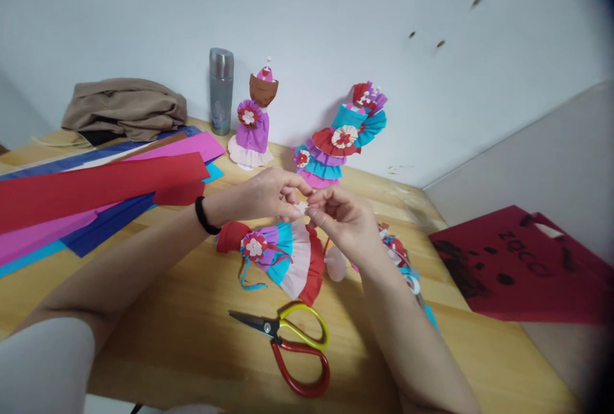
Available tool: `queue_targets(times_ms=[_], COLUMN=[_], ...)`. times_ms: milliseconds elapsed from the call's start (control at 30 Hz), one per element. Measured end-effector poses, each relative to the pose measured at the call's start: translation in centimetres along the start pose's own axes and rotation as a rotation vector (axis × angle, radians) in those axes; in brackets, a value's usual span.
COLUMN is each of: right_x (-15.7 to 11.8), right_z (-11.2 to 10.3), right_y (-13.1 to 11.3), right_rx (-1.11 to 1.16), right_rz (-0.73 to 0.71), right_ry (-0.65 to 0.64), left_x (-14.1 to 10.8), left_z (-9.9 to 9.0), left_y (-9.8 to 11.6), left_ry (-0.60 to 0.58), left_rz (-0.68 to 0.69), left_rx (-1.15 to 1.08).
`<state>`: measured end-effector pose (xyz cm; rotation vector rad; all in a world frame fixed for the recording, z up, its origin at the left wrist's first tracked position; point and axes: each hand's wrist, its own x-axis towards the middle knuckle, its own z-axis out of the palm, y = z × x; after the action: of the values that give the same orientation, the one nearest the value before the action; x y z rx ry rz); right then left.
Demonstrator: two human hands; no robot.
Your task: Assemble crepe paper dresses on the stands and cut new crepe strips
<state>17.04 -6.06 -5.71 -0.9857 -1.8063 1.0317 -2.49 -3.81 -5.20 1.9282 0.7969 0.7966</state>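
Note:
A small pale paper flower [302, 208] is pinched between the fingertips of my left hand [268, 195] and my right hand [344, 215]. Its lower part is partly hidden by the fingers. Below my hands a ruffled paper dress [288, 260] in red, white, blue and purple lies flat on the table, a red and pale pink flower on its bodice and thin strips hanging from it. Closer to me rest scissors [275, 327] with one yellow and one red handle, their blades pointing left. A pale round piece [336, 265] lies under my right wrist.
Crepe paper sheets [105, 187] are stacked at left, before a brown cloth [125, 107]. A flask [221, 91], a purple paper dress [253, 132] and a tiered paper dress [321, 161] stand by the wall. Paper scraps [396, 251] and a red bag [522, 267] are at right.

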Motion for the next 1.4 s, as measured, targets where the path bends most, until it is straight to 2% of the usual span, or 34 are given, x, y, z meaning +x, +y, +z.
queue_targets(times_ms=[100,167,400,567,767,867,1000,1200,1400], right_x=[0.0,0.0,0.1,0.3,0.7,0.9,1.0,1.1,1.2], right_z=[-0.1,-0.1,0.2,0.2,0.0,0.1,0.1,0.2,0.2], right_y=[0.2,0.3,0.6,0.7,0.6,1.0,1.2,1.4,1.7], right_rx=[-0.079,-0.131,-0.211,-0.153,-0.168,-0.137,-0.091,-0.122,-0.098], right_rz=[-0.035,-0.064,-0.089,-0.018,0.077,0.108,0.123,0.104,0.094], right_ry=[-0.002,-0.018,-0.032,-0.008,-0.065,-0.05,-0.06,-0.078,-0.075], left_x=[-0.1,-0.1,0.1,0.2,0.2,0.1,0.1,0.2,0.2], left_z=[-0.3,-0.3,-0.3,-0.3,0.0,0.3,0.3,-0.2,-0.1], left_y=[0.0,-0.1,-0.7,-0.8,-0.3,-0.1,-0.2,-1.0,-1.3], left_ry=[-0.111,-0.142,-0.039,0.018,0.105,0.125,0.094,-0.053,-0.055], left_rz=[-0.076,-0.128,-0.169,-0.156,-0.075,-0.037,-0.068,-0.127,-0.076], left_rx=[-0.104,-0.163,-0.225,-0.221,-0.126,-0.111,-0.134,-0.152,-0.204])
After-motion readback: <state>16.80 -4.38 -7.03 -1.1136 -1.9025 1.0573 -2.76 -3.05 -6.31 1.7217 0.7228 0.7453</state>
